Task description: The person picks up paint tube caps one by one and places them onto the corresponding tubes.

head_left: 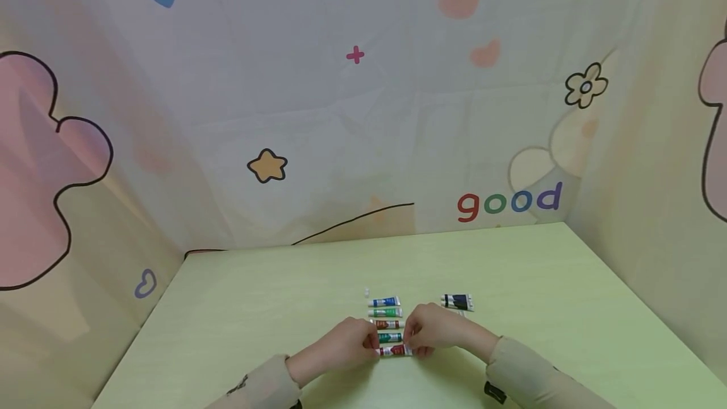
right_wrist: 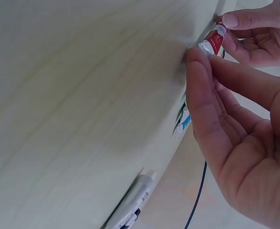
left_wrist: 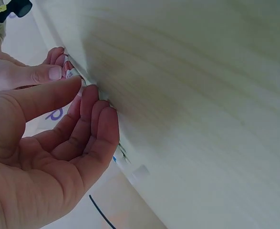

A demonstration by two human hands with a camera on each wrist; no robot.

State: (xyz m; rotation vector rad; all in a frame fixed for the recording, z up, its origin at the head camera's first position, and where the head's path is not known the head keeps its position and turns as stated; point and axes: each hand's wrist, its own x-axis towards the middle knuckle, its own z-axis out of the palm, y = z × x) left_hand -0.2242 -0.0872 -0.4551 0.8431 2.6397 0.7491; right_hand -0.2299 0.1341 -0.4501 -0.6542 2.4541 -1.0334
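Observation:
A small red paint tube [head_left: 394,350] lies at the near end of a column of tubes. At its cap end, my left hand [head_left: 353,343] pinches it between thumb and fingertips. The flat crimped end is pinched by my right hand [head_left: 434,327]; the right wrist view shows the red tube [right_wrist: 215,40] spanning both hands. Just beyond it lie a dark green tube [head_left: 390,337], a brown-red tube [head_left: 388,325], a light green tube [head_left: 386,312] and a blue tube [head_left: 385,302], roughly parallel. Fingers partly cover the nearer ones.
Dark paint tubes [head_left: 457,301] lie side by side to the right of the column, with another tube end [head_left: 461,314] partly hidden by the right hand. A small whitish piece [head_left: 366,293] sits beyond the blue tube. Printed cloth [head_left: 341,112] borders the pale table [head_left: 255,295].

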